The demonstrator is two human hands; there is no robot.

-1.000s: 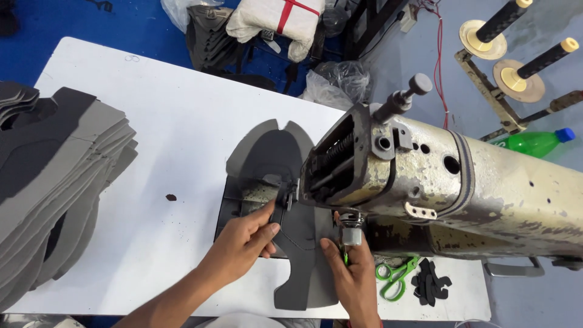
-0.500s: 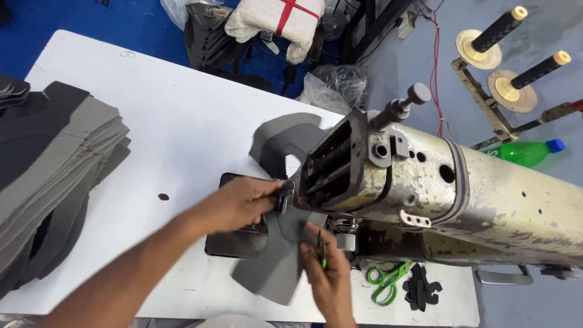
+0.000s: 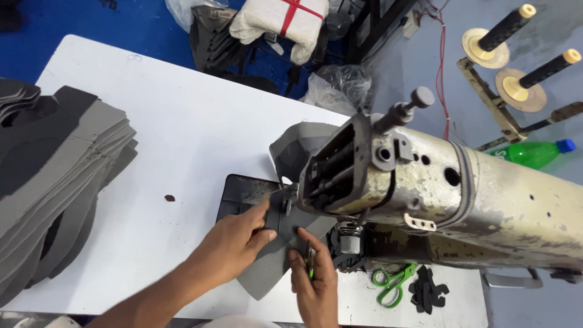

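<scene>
A grey cut fabric piece (image 3: 267,273) lies under the head of an old cream sewing machine (image 3: 461,194), curling up behind it. My left hand (image 3: 234,243) presses flat on the piece just left of the needle area. My right hand (image 3: 313,279) rests on the piece's near edge below the machine head, fingers closed around a small green-handled snipper (image 3: 310,262). The needle itself is hidden behind the machine head.
A tall stack of grey and black cut pieces (image 3: 54,176) fills the white table's (image 3: 182,133) left side. Green scissors (image 3: 395,282) and small black scraps (image 3: 428,288) lie under the machine arm. A green bottle (image 3: 534,152) and thread spools (image 3: 504,30) stand at right.
The grey piece has been turned and pulled toward me under the machine. Both hands shifted with it, the left hand coming nearer and flatter on the fabric.
</scene>
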